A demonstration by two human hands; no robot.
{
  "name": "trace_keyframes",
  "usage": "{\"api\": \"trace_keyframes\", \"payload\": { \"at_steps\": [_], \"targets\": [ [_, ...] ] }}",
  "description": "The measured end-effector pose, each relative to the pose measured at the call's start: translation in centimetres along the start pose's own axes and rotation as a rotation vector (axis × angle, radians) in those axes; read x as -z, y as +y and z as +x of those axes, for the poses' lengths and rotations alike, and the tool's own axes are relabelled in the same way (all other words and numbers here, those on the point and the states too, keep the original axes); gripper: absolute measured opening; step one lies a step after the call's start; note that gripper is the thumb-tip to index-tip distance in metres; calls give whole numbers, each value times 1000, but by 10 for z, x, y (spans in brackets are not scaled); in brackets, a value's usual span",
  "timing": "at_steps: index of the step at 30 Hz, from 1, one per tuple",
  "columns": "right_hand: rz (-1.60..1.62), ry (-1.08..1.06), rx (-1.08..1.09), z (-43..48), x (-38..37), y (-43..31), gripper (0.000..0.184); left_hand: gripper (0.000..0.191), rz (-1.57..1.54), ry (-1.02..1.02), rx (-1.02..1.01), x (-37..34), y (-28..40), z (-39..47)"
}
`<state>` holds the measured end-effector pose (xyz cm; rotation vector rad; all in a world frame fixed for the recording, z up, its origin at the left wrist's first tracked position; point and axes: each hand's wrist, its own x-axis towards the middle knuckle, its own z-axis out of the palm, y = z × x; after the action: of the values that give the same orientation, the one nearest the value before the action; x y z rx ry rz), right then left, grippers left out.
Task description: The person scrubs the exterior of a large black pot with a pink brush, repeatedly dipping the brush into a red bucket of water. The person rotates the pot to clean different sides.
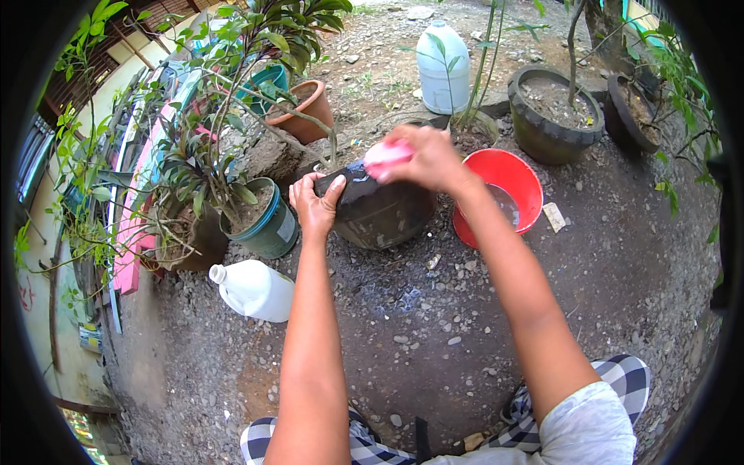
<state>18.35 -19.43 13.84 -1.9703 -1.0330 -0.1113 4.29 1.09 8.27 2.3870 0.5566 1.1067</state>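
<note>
My left hand [317, 200] grips the left rim of a dark, wet plant pot [381, 218], its thumb on top of the rim. Blurred by motion, my right hand [427, 160] holds a pink sponge or cloth [388, 158] at the pot's rim, where bluish suds show. A red bucket [526, 186] with cloudy liquid inside stands just right of the pot. The pot's far side is partly hidden by my right hand.
A white plastic jug [258, 290] lies near my left forearm. Left are a green bucket planter [270, 226] and a pink board [139, 232]. Beyond stand a terracotta pot [311, 113], a large bluish jug [443, 70] and a dark pot [549, 133]. Stones litter the ground.
</note>
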Motion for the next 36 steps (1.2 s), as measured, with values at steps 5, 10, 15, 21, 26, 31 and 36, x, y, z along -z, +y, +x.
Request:
{"api": "trace_keyframes", "payload": {
  "at_steps": [5, 10, 15, 21, 26, 31, 36],
  "targets": [
    [363, 196, -256, -3, 18, 72, 58, 52, -27, -8, 13, -9, 10, 1],
    [565, 800, -232, -42, -62, 8, 50, 56, -45, -29, 140, -6, 8, 5],
    [556, 789, -436, -122, -129, 39, 52, 60, -54, -144, 229, -11, 11, 10],
    [348, 786, -194, -23, -42, -19, 51, 61, -58, -145, 290, -9, 14, 4],
    [332, 912, -237, -50, -76, 14, 51, 62, -49, -150, 293, -14, 21, 9],
    [438, 926, -309, -64, -85, 14, 50, 62, -56, -168, 263, -12, 17, 10],
    [416, 873, -258, -36, -63, -4, 50, 62, -2, -161, 303, -11, 20, 7]
  ]
}}
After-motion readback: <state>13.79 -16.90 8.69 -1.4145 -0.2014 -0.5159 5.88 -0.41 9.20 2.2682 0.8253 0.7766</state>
